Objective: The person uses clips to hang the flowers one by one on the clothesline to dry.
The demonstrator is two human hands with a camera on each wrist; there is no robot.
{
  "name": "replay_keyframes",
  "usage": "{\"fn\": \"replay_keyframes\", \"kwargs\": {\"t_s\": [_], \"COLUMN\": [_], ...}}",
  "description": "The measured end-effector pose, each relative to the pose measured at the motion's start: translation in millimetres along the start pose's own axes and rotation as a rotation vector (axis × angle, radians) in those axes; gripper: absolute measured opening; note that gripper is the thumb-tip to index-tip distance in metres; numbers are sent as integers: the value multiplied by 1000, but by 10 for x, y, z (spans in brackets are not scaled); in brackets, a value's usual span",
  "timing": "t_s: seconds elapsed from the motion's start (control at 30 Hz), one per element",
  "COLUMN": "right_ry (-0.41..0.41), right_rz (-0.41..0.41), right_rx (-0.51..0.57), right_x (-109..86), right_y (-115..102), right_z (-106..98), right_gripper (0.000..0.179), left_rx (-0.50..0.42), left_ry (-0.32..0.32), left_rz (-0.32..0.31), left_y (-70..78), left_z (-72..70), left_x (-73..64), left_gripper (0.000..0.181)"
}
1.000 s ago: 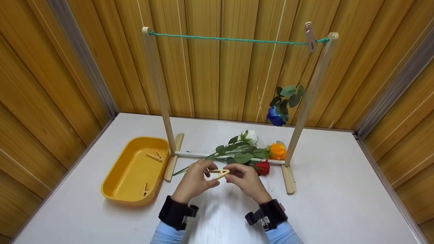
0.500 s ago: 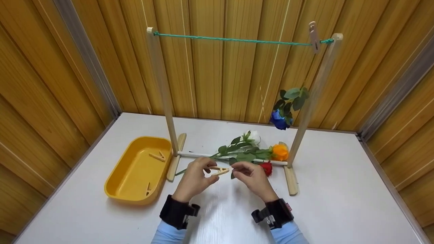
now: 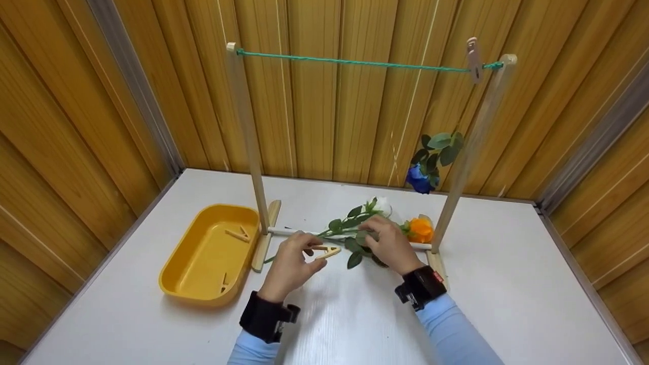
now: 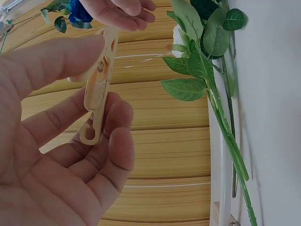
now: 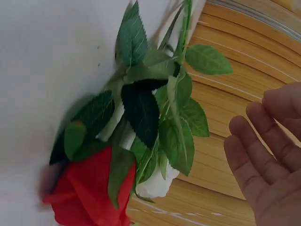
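My left hand [image 3: 288, 266] pinches a light wooden clothespin [image 3: 330, 251] between thumb and fingers; in the left wrist view the clothespin [image 4: 99, 92] stands nearly upright in its grip. Over the flowers lying on the table is my right hand [image 3: 391, 246], its fingers relaxed and holding nothing. Beneath it, a red rose [image 5: 91, 188] with dark green leaves shows large in the right wrist view; in the head view the hand hides its bloom. Alongside lie a white rose [image 3: 384, 206] and an orange rose [image 3: 420, 230], with stems pointing left.
A wooden stand carries a green cord [image 3: 350, 62] between two posts. From its right end a blue rose [image 3: 422, 179] hangs head down by a pinkish clothespin [image 3: 474, 61]. At left, a yellow tray [image 3: 170, 274] holds two more clothespins. A wood-patterned wall rises behind.
My right hand has let go of the clothespin and moved right and forward over the flowers. The left hand keeps the clothespin nearly in place. The head view has shifted slightly.
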State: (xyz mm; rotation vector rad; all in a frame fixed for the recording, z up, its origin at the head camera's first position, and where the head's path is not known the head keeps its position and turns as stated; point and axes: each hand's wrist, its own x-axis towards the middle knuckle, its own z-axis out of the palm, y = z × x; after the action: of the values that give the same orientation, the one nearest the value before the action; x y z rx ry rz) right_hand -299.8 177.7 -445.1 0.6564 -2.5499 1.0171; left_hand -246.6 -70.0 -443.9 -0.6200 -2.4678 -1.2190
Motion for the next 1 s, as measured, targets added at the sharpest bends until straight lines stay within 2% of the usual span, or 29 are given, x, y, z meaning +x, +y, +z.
{"fn": "replay_keyframes", "kwargs": {"t_s": [0.3,0.63,0.83,1.0], "right_ry": [-84,-168,-162,-175], "right_rz": [-61,-24,-43,-25], "right_rx": [-213,-298,-352,-368], "right_x": [215,294,318,336], "right_y": [220,340,365,372], "right_z": [78,192,248,281], "right_gripper": [20,24,21,18], "left_rx": [-15,-20,-15,-15], "left_ry": [-14,-17,-9,-9], "left_rz": [-30,-48,-35,-36], "left_y": [5,30,29,31], "left_z": [9,41,36,28], "left_x": [9,30,32,32], "left_gripper": [29,29,29,28]}}
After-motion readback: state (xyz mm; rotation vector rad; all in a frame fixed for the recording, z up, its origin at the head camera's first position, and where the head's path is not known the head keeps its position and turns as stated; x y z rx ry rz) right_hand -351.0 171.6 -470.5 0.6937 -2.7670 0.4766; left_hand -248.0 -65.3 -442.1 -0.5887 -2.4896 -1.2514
